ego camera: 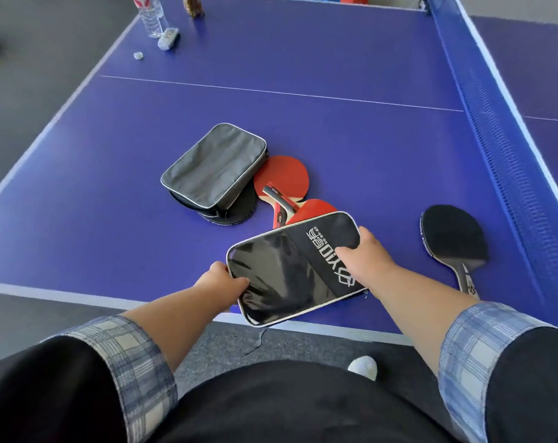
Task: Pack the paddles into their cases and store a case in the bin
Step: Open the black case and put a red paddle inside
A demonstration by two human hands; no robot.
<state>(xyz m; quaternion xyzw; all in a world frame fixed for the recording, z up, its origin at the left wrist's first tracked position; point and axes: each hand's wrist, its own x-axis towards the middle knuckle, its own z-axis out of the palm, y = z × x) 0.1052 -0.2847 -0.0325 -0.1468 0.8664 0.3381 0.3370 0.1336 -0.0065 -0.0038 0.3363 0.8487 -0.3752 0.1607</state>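
Observation:
A black case with white lettering (pixel 290 266) is held over the near edge of the blue table (pixel 335 142). My left hand (pixel 221 281) grips its near left end and my right hand (pixel 362 262) grips its far right side. Just behind it lie two red paddles, one (pixel 285 174) farther back and one (pixel 316 207) partly hidden by the held case. A grey case (pixel 213 164) rests on a black paddle (pixel 236 211) to the left. Another black paddle (pixel 453 238) lies alone at the right. No bin is in view.
The table net (pixel 501 129) runs along the right side. A water bottle (pixel 150 14), a small lying bottle (pixel 168 38) and a cap (pixel 138 55) stand at the far left corner. Grey floor lies beyond the left and near edges.

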